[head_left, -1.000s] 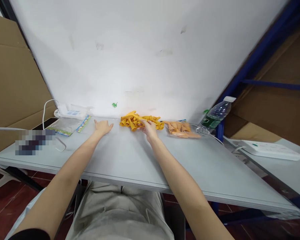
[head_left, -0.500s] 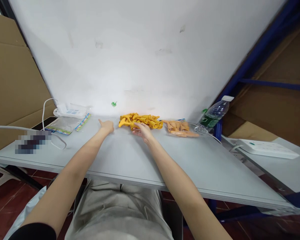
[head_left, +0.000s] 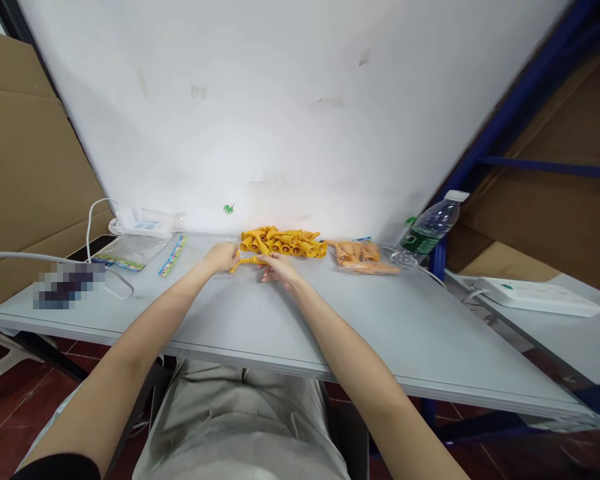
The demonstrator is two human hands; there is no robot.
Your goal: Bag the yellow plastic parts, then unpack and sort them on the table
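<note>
My right hand (head_left: 279, 269) pinches a slim yellow plastic piece (head_left: 250, 261) with a bent tip pointing left. Close by, my left hand (head_left: 223, 257) has its fingers closed on the edge of a clear plastic bag (head_left: 193, 248) with a colourful printed strip at its left end. The tip of the yellow piece lies near the bag's right end; whether it is inside I cannot tell. Just behind the hands is a heap of similar yellow pieces (head_left: 293, 241) with hollow, cone-shaped ends.
Right of the heap lies a filled clear bag of orange-looking pieces (head_left: 357, 255). A water bottle (head_left: 427, 227) leans by the blue post. Another flat clear bag (head_left: 135, 250), a white cable (head_left: 91, 230) and a power strip (head_left: 147, 228) are at the left; a second power strip (head_left: 535, 297) sits right.
My right hand has drawn one yellow piece forward from the heap. My left hand has moved right, bringing the clear bag with the printed strip along toward the piece.
</note>
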